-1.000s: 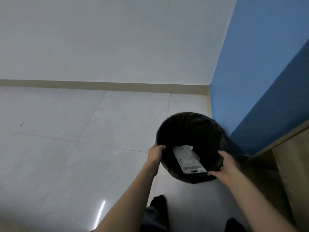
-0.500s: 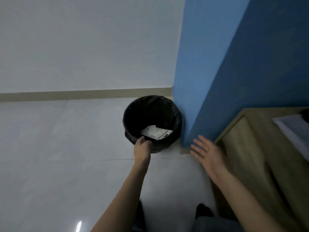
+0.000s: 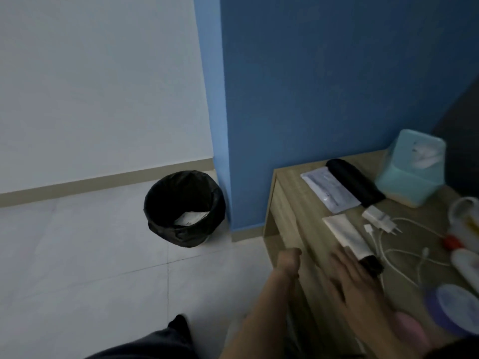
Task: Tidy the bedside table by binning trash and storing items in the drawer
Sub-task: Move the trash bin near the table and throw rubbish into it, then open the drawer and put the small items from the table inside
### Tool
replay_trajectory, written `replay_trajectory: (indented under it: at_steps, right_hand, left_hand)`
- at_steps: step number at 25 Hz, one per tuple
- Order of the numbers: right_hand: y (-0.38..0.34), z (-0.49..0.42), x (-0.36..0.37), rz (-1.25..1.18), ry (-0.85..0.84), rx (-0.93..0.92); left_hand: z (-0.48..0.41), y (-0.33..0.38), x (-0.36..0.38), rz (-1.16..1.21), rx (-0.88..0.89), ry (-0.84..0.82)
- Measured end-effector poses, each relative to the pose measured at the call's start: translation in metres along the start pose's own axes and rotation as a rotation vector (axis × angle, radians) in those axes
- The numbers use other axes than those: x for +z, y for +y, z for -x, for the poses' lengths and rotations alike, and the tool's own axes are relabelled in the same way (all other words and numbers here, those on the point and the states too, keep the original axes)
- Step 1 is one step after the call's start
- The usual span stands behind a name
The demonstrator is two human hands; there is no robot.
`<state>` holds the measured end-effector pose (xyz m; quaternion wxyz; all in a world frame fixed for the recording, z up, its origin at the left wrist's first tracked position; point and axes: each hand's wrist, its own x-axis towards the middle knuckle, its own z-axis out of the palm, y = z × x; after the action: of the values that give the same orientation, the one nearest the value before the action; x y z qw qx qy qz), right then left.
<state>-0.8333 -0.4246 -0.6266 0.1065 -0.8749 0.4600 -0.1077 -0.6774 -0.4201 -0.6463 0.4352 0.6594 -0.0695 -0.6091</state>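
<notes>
The black-lined bin [image 3: 184,209] stands on the floor by the blue wall, a white packet [image 3: 191,218] inside it. The wooden bedside table [image 3: 298,200] is at the right. On it lie a clear flat packet [image 3: 329,189], a black roll [image 3: 355,180], a white tube with a black cap [image 3: 348,235], a white charger with cable [image 3: 381,219], a teal tissue box [image 3: 412,168], a purple round lid [image 3: 456,308] and a pink object [image 3: 412,330]. My left hand [image 3: 288,261] is loosely curled at the table's front edge, holding nothing. My right hand [image 3: 350,278] hovers spread over the table beside the tube.
A white bottle with a red cap [image 3: 461,251] and a clear container lie at the far right edge. White tiled floor [image 3: 90,255] spreads to the left of the table. My dark trouser leg [image 3: 160,340] shows at the bottom.
Both hands have left the bin, which now stands by the wall. The view swung right to the bedside table, and both hands moved over to its front edge.
</notes>
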Motion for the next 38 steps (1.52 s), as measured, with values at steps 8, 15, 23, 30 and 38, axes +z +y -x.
replay_trajectory:
  at_steps: [8, 15, 23, 30, 38]
  right_hand:
    - [0.017, 0.006, 0.015, 0.052, -0.087, -0.038]
    - [0.012, 0.002, 0.013, 0.023, 0.019, 0.01]
    - [0.013, 0.0, 0.017, 0.032, 0.031, 0.015]
    - [0.012, 0.0, 0.018, -0.001, 0.044, 0.017]
    - [0.01, -0.001, 0.019, 0.04, 0.058, 0.024]
  left_hand:
    - [-0.003, -0.029, 0.042, 0.019, -0.054, -0.016]
    - [-0.006, -0.03, 0.045, -0.006, -0.031, 0.046]
    - [-0.012, -0.03, 0.046, 0.035, -0.05, 0.055]
    - [-0.03, -0.031, 0.042, 0.07, -0.06, 0.073]
    - [-0.044, -0.028, 0.044, 0.075, -0.029, 0.117]
